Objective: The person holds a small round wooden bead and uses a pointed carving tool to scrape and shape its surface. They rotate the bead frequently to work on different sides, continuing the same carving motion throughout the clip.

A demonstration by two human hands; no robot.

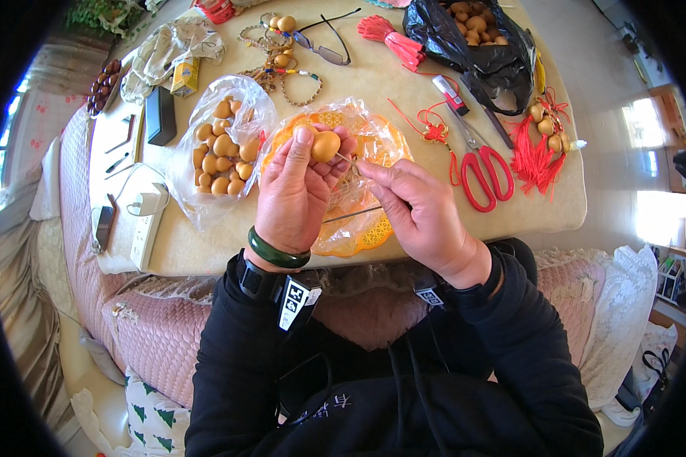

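My left hand (290, 186), with a dark green bangle at its wrist, is closed around a small glossy golden-brown gourd (325, 146). The thumb presses on the gourd's near side. Just to its right, my right hand (423, 213) pinches a thin metal needle-like tool (344, 158), its tip at or close to the gourd; whether it goes in cannot be seen. Under both hands lies an orange lattice tray (367, 238) covered with clear plastic. A clear plastic bag (187, 171) of similar brown gourds sits left of my left hand.
Right of the tray lie red-handled scissors (486, 177), a red knotted cord (436, 131) and gourds with red tassels (543, 145). A black bag (503, 65) of gourds stands at the back right, near red tassel bundles (392, 42). Glasses (324, 49) lie behind; a power strip (146, 228) is left.
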